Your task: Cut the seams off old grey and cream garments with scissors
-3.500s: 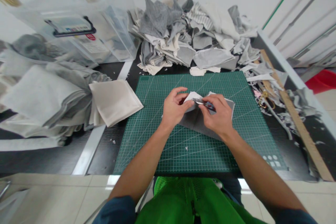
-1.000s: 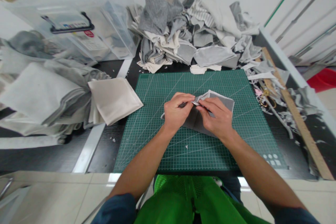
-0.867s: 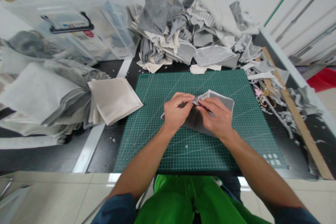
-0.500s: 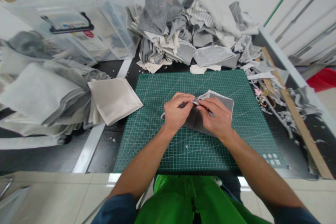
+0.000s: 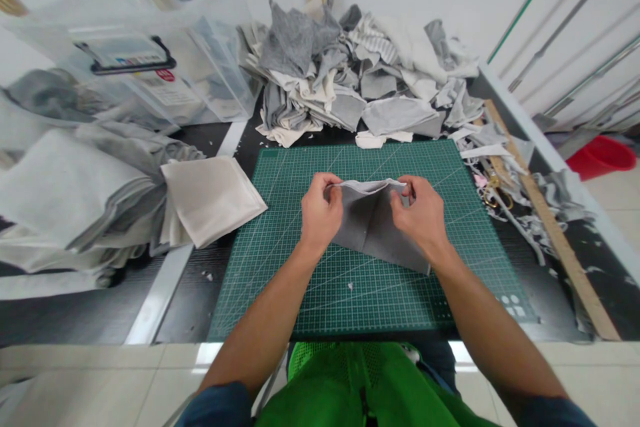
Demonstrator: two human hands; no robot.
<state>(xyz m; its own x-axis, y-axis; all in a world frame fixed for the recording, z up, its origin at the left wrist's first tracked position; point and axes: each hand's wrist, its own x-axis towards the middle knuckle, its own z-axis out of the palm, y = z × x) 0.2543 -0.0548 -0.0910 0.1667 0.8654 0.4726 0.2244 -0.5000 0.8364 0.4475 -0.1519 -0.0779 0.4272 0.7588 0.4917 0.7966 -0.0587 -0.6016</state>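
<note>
A grey piece of fabric (image 5: pixel 373 223) with a white edge hangs between my two hands over the green cutting mat (image 5: pixel 280 293). My left hand (image 5: pixel 321 210) pinches its upper left corner between thumb and fingers. At the upper right corner, my right hand (image 5: pixel 421 213) is closed on the same edge. The top edge sags a little between the hands, and a crease runs down the middle of the fabric. Its lower edge is at the mat; whether it touches is hard to tell. The right palm hides part of the fabric's right side.
A folded cream cloth (image 5: pixel 213 197) overlaps the mat's left side, beside a stack of grey fabric (image 5: pixel 85 187). Behind stand a clear plastic box (image 5: pixel 145 73) and a heap of scraps (image 5: pixel 345 67). To the right lie a wooden ruler (image 5: pixel 550 223) and gold-handled scissors (image 5: pixel 495 193).
My hands have moved apart from a close pinch at the fabric's edge to its two upper corners. The fabric's top edge is now spread between them, and its front faces me.
</note>
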